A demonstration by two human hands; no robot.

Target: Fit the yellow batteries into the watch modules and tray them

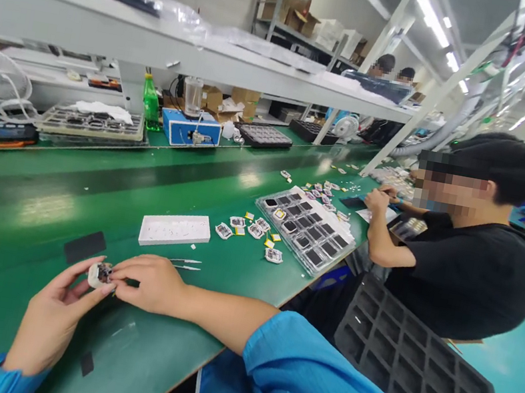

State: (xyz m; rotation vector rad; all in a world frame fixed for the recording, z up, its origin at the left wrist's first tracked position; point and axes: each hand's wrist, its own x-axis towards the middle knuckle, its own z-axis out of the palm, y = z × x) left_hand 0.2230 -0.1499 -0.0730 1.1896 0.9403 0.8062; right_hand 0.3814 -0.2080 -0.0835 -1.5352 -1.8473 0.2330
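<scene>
My left hand [50,311] holds a small white electronic housing [94,275] between thumb and fingers, its open side with dark inner parts facing right. At the housing's right edge, the fingers of my right hand [153,282] are pinched together; what sits between their tips is hidden. A dark flat pad [85,247] lies just behind the left hand. Beyond my right hand are metal tweezers [185,267] and a white shallow tray [147,232] with tiny pieces in it. Nearer to me lies a small black square [87,364].
Several similar white housings [273,256] with yellow-edged parts lie to the right, beside a clear tray [313,270] of dark screens. A black compartment tray [421,360] stands right of my arm. A co-worker [474,261] sits there. A blue box [191,130] is behind.
</scene>
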